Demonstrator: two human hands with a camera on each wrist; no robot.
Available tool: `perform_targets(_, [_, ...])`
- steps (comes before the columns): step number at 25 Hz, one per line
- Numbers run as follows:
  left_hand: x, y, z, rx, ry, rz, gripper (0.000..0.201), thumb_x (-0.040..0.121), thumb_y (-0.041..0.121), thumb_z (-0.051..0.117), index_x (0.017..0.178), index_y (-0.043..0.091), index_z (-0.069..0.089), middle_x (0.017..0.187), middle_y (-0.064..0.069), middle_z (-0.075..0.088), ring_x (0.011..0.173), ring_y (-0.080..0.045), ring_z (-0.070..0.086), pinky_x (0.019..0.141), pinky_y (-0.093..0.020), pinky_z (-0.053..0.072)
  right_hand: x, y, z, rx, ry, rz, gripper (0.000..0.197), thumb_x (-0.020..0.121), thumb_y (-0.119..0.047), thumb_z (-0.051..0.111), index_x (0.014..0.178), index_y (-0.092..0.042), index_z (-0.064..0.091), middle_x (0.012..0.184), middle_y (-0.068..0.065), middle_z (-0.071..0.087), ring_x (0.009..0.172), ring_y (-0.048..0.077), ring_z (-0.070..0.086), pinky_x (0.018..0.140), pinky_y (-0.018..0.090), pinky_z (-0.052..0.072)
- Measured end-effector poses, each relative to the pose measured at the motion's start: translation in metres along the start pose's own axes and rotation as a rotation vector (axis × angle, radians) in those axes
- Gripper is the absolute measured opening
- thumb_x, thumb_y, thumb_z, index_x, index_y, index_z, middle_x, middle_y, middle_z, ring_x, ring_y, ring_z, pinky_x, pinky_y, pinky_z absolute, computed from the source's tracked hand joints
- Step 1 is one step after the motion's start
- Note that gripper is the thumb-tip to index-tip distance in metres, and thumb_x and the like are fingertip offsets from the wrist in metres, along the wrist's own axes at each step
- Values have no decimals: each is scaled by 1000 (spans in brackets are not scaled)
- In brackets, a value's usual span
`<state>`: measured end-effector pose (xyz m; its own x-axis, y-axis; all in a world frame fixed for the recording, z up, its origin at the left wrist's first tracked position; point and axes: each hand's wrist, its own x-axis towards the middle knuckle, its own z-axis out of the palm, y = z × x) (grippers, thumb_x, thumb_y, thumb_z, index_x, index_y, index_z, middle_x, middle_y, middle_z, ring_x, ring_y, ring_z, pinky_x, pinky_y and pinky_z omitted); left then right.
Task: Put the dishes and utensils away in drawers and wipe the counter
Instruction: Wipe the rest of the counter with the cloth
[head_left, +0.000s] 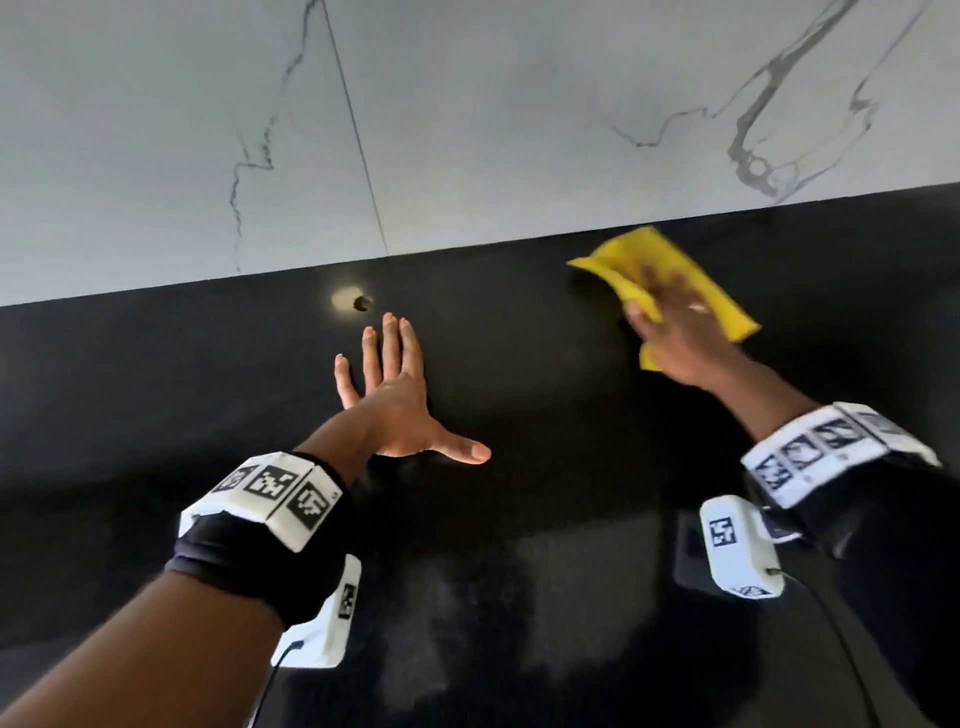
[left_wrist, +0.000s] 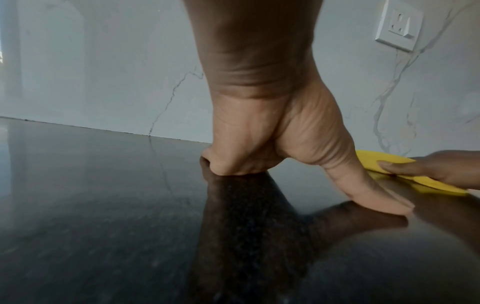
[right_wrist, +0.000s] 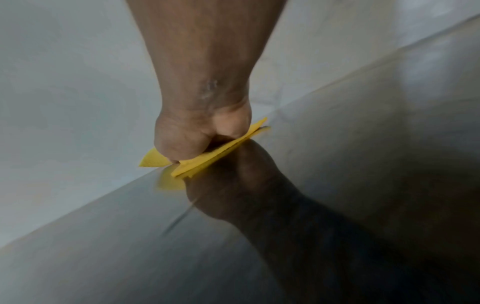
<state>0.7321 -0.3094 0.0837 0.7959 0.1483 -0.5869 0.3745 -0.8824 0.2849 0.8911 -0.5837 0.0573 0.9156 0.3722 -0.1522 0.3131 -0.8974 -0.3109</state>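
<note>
Left fingers (head_left: 382, 343): straight and spread apart, flat on the black tabletop (head_left: 519, 545), holding nothing; thumb splayed out to the side, tip down on the surface.
Left hand (head_left: 400, 410): palm down, pressed on the tabletop near its middle, well apart from the cloth; in the left wrist view (left_wrist: 272, 127) heel of palm and thumb touching the glossy surface, mirrored in it.
Right fingers (head_left: 670, 291): blurred in the head view, laid over the top of the yellow cloth (head_left: 670, 275); thumb at the cloth's near-left edge; from the left wrist view one finger (left_wrist: 405, 166) lying straight along the cloth's top.
Right hand (head_left: 685, 332): pressing the cloth down onto the tabletop; in the right wrist view (right_wrist: 197, 133) heel of hand bearing on the folded cloth (right_wrist: 207, 162), fingers hidden behind the palm there; curl round the cloth cannot be told.
Yellow cloth: folded flat, on the tabletop at its far right, close beside the wall (head_left: 467, 130), under the right hand; corners sticking out on both sides of the hand.
Tabletop: black, polished, reflecting both forearms; small round hole (head_left: 362, 303) with a pale spot beside it, just beyond the left fingertips.
Wall: pale grey marble with dark veins, meeting the tabletop's far edge; white socket (left_wrist: 400, 24) mounted on it, seen in the left wrist view.
Wrists: white marker bands (head_left: 275, 493) on black straps on both.
</note>
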Motion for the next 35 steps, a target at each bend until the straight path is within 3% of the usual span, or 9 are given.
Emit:
perform_targets(4, [2,4,2,11,5,-12,169,39,82,76,141,15,-41,148,0,-48,134,-23,-45,110,-54,-25,25,-55,15,-6,23,385,56,103,-49,18,156,-35,7,165,5,-5,148,43,-8,118,58,-5])
perform_targets(9, [-5,-3,9,-119,170,4,171,39,72,84,142,13,-39,153,1,-41,139,-15,-39,114,-45,-23,6,-197,67,-100,-178,-262,55,103,-48,20,155,-41,4,164,1,-12,147,39,-17,117,56,-12])
perform_targets(12, [-18,-11,13,-176,242,16,164,46,62,88,148,11,-30,156,-8,-36,143,-20,-32,119,-40,-15,-40,-149,59,-115,-190,-452,49,105,-45,22,152,-47,8,164,-10,-8,150,22,-14,120,43,-10])
perform_targets(17, [-56,-9,23,-56,265,106,145,63,60,82,151,15,-24,159,-4,-30,143,-22,-32,118,-43,-17,-88,19,10,3,40,74,54,100,-50,25,152,-37,16,164,-1,9,150,33,8,120,44,8])
perform_targets(20, [-74,-6,38,8,226,136,139,66,57,80,153,15,-20,159,-3,-29,143,-21,-32,118,-43,-16,-100,-3,21,-26,97,374,54,103,-48,21,155,-37,12,165,1,1,149,39,0,119,56,5])
perform_targets(24, [-83,-15,60,-2,152,-20,143,60,63,81,154,15,-15,160,-3,-27,147,-21,-25,120,-47,-8,-158,-134,92,-163,-56,-190,67,90,-56,1,155,-40,12,165,2,-4,149,38,-10,118,57,-3])
perform_targets(27, [-98,-17,62,-8,140,-38,141,61,62,82,155,18,-13,160,-1,-25,148,-21,-22,120,-46,-4,-200,-93,75,-57,-122,-507,60,93,-61,11,151,-44,18,162,-12,1,150,18,-6,119,37,-6])
perform_targets(31, [-127,-16,83,25,55,70,131,70,58,77,154,21,-15,157,0,-32,146,-20,-26,120,-43,-8,-209,47,29,77,109,137,57,93,-62,19,147,-44,19,162,-7,9,151,30,10,122,40,6])
perform_targets(35, [-154,-24,108,44,44,127,127,74,54,76,154,20,-16,157,1,-33,146,-19,-27,121,-42,-9,-245,-78,82,-66,90,240,63,95,-54,9,155,-35,16,164,6,0,148,45,-2,117,61,6])
